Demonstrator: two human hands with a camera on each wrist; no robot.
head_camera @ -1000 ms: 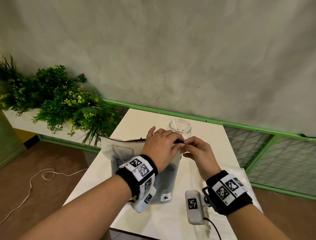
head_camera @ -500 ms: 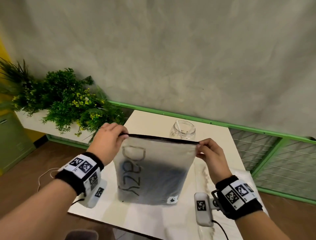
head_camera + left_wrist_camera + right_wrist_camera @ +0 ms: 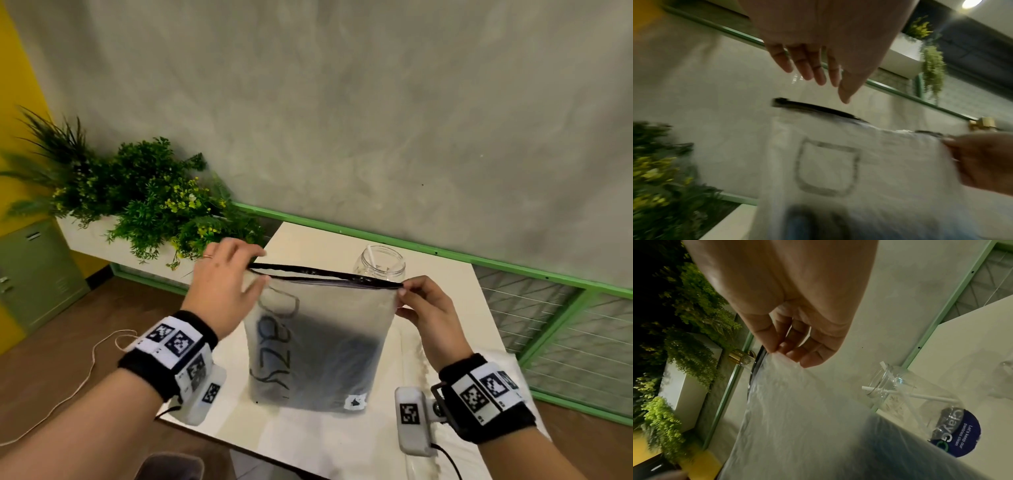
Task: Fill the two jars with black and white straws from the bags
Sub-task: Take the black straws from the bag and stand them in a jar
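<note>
Upright, frosted bag (image 3: pixel 318 346), black zip rim, dark contents

Bag (image 3: pixel 318 342): frosted translucent white, black zip strip along the top edge, black hand-drawn outline marks on the front, dark contents showing through the lower half. Jar (image 3: pixel 916 404): clear, with a dark blue round label bearing white lettering; white straws (image 3: pixel 929 397) inside. Surface (image 3: pixel 442 291): off-white. Wristbands (image 3: pixel 171 346): black, carrying white panels with black square-code patterns.
</note>
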